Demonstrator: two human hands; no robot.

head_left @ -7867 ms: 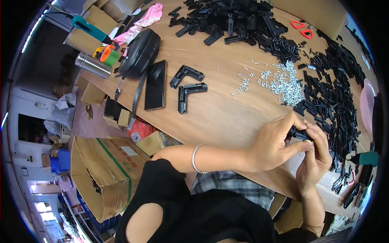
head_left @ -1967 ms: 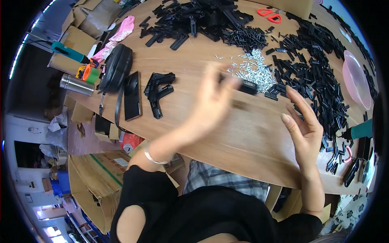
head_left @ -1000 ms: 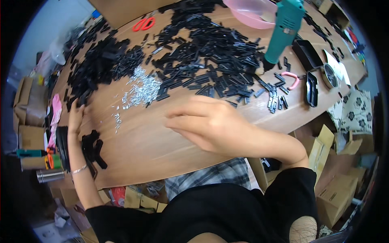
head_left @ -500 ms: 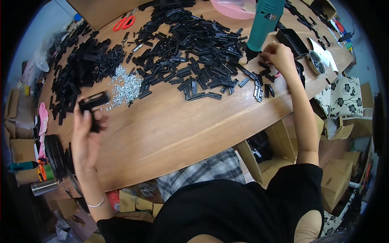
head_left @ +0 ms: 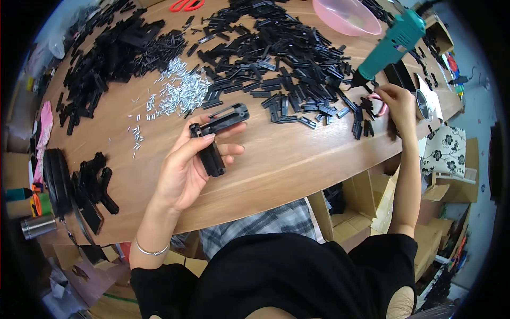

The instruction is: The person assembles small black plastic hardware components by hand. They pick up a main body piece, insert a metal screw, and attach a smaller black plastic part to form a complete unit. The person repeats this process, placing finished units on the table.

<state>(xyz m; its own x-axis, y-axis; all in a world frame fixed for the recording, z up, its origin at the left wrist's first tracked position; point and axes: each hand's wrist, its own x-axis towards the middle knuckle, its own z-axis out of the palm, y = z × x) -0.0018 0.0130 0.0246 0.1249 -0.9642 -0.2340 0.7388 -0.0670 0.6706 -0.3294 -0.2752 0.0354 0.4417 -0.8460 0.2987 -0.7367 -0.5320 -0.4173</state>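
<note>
My left hand [head_left: 179, 178] is closed round a black pistol-shaped plastic frame [head_left: 213, 158], raised over the near part of the table. Its hollow upper arm points to the right, and my thumb presses near the corner. At the right, my right hand [head_left: 402, 106] has its fingertips pinched together beside a pink-handled tool [head_left: 382, 105] and a cluster of small black pieces [head_left: 367, 110]. Whatever is between those fingertips is too small to make out. Just beyond hangs or stands a tilted teal electric screwdriver [head_left: 390, 45], its black tip near the black parts.
Loose black rail-like parts [head_left: 297, 74] cover the table's middle, with silvery screws [head_left: 183, 90] left of them. Darker parts [head_left: 114, 50] lie far left. Black pistol-shaped pieces [head_left: 98, 181] rest near left, by a black case [head_left: 56, 178]. A pink bowl [head_left: 342, 16] stands far right.
My left hand has moved right, toward the middle, with the black frame, which shows more clearly. My right hand stays by the small black pieces. The view has shifted, and the screwdriver leans more.
</note>
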